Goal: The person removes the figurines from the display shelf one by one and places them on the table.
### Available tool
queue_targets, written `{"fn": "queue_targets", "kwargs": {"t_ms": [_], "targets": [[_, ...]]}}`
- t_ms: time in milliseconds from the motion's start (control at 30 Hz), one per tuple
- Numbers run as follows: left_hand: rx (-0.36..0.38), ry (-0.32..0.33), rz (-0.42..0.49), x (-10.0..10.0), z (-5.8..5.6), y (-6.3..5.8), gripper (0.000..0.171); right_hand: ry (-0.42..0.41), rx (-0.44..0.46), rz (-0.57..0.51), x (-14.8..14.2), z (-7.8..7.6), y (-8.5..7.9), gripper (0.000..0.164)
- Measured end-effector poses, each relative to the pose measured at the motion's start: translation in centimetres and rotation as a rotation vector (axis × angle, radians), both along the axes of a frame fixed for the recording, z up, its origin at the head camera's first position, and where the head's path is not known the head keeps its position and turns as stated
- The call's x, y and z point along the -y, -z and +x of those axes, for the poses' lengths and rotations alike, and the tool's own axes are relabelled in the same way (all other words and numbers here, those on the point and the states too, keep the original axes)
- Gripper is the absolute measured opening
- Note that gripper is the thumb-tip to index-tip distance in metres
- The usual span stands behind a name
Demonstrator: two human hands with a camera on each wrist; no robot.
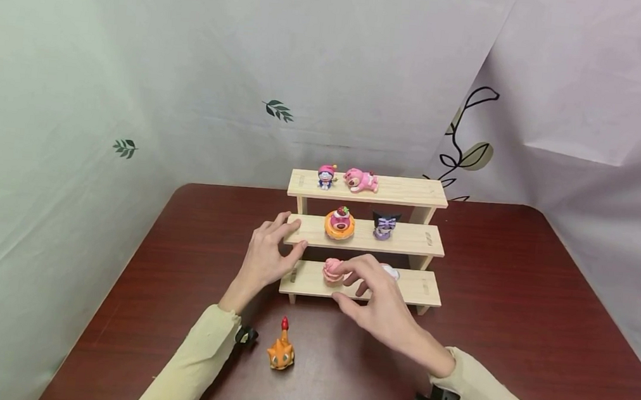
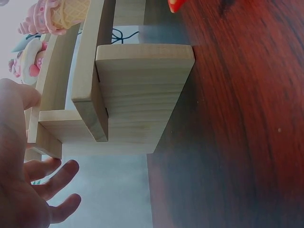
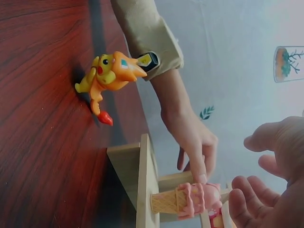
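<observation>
A three-step wooden display shelf stands on the table. My left hand pinches the left end of its middle step, thumb at the front edge and fingers around the end. On the bottom step stands a pink ice cream cone figurine, upright in the right wrist view. My right hand hovers in front of that step beside the cone, fingers bent with a gap to the thumb and nothing between them. A white figurine behind it is partly hidden.
The middle step bears an orange-ringed figurine and a purple-and-black figurine. On the top step are a blue figurine with a pink hat and a lying pink bear. An orange figurine with a red-tipped tail stands on the table between my forearms.
</observation>
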State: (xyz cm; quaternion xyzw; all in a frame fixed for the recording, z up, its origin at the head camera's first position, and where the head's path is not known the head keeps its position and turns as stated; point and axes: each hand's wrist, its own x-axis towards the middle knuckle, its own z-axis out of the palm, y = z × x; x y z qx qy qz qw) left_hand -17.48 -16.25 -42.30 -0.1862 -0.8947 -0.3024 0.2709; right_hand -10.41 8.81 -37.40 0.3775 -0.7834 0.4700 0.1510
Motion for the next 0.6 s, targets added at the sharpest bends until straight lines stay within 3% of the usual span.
{"fn": "queue_targets", "kwargs": {"t_ms": [600], "targets": [[0.007,0.004,0.008,0.0,0.1,0.0,0.046,0.065,-0.076,-0.072,-1.4,-2.0,-1.1,0.037]]}}
